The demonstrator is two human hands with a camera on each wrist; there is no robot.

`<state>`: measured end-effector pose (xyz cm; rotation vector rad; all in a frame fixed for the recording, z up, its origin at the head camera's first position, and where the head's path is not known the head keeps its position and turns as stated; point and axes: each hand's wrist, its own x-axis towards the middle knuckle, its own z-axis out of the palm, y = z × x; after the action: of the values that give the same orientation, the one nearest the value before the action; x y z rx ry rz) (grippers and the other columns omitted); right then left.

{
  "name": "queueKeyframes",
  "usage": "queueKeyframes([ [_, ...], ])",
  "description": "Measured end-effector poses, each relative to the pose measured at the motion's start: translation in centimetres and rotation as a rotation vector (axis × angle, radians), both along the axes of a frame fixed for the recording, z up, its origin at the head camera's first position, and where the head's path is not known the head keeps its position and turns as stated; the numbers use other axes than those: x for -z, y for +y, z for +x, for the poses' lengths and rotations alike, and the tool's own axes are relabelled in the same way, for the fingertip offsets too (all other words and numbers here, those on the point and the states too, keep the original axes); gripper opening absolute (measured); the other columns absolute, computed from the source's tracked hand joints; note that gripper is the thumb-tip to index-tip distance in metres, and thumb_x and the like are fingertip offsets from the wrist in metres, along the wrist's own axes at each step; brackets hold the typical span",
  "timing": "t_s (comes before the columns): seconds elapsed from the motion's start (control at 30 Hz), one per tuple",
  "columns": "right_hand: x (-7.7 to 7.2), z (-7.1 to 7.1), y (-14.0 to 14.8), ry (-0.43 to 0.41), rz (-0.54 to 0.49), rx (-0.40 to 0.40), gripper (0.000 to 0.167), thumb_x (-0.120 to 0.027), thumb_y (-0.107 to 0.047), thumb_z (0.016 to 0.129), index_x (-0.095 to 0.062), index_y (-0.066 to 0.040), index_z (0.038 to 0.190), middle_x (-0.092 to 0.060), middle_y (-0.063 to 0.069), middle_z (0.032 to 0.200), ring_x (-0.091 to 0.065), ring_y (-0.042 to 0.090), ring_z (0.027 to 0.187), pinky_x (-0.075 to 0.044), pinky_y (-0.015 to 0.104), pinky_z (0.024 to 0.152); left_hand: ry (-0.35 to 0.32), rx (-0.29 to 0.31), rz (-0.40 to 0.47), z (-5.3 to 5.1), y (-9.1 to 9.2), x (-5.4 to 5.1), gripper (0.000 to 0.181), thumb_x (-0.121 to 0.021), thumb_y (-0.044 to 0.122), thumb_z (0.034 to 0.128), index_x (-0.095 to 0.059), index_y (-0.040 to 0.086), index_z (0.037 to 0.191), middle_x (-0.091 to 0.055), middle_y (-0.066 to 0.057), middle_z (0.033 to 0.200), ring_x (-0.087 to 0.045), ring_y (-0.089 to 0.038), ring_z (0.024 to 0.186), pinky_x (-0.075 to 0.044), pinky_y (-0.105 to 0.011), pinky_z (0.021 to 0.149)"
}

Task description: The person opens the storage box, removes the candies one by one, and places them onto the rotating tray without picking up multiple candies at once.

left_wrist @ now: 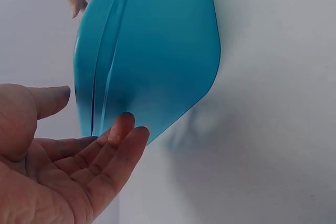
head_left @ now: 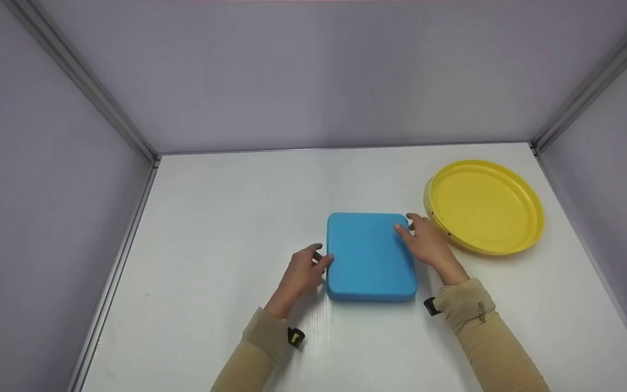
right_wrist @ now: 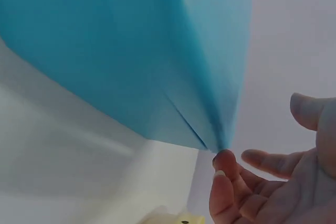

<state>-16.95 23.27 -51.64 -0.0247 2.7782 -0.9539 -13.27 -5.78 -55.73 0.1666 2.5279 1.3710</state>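
A flat blue box (head_left: 370,256) with rounded corners lies on the white table, and a seam runs along its side in the left wrist view. By its left side is my left hand (head_left: 303,269), the thumb near the top edge; in the left wrist view the loosely bent fingers (left_wrist: 121,153) are at the box's side wall. My right hand (head_left: 426,239) is at the far right corner, thumb over the top edge. In the right wrist view its fingertips (right_wrist: 224,162) are at the corner, and the thumb stands apart. Whether either hand presses on the box, I cannot tell.
A round yellow tray (head_left: 485,207) with a raised rim sits at the back right, just beyond my right hand. Grey-white panels (head_left: 324,76) enclose the table (head_left: 210,234) at the back and both sides.
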Motion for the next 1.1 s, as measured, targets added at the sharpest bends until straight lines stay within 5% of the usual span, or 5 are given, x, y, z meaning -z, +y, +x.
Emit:
queueKeyframes([
  [0.27,1.0,1.8,0.4,-0.149,-0.059,0.103,0.064,-0.041,-0.039,0.105,-0.037,0.012,0.143,-0.051,0.030,0.129,-0.052,0.039,0.113,-0.044,0.053,0.093,-0.047,-0.015,0.056,-0.5,0.6,-0.1,0.053,-0.052,0.029,0.1033,-0.044,-0.007,0.142,-0.062,-0.006,0.096,-0.067,-0.025,0.083,-0.053,-0.032,0.065],
  [0.47,1.4,2.8,0.2,-0.184,-0.085,0.141,0.055,-0.045,-0.031,0.104,-0.042,0.010,0.140,-0.054,0.026,0.123,-0.053,0.034,0.106,-0.048,0.047,0.088,-0.057,-0.038,0.024,-0.7,1.0,-0.2,0.048,-0.052,0.025,0.1034,-0.048,-0.006,0.140,-0.060,-0.005,0.092,-0.063,-0.016,0.073,-0.052,-0.029,0.061],
  [0.73,1.7,3.2,-0.3,-0.110,-0.080,0.181,0.046,-0.052,-0.019,0.101,-0.048,0.012,0.135,-0.057,0.016,0.102,-0.053,0.027,0.091,-0.046,0.040,0.075,0.116,-0.031,-0.047,-0.4,1.3,-0.6,0.028,-0.055,0.014,0.1004,-0.067,-0.005,0.118,-0.059,-0.006,0.089,-0.056,-0.014,0.075,-0.050,-0.027,0.061],
  [1.1,1.8,3.3,-0.7,-0.092,-0.113,0.196,0.045,-0.054,-0.020,0.101,-0.051,0.011,0.134,-0.058,0.017,0.103,-0.053,0.027,0.091,-0.046,0.040,0.077,0.219,-0.070,-0.057,-0.2,1.3,-0.6,0.022,-0.057,0.009,0.0983,-0.070,-0.005,0.110,-0.055,-0.003,0.080,-0.052,-0.014,0.072,-0.047,-0.029,0.063],
])
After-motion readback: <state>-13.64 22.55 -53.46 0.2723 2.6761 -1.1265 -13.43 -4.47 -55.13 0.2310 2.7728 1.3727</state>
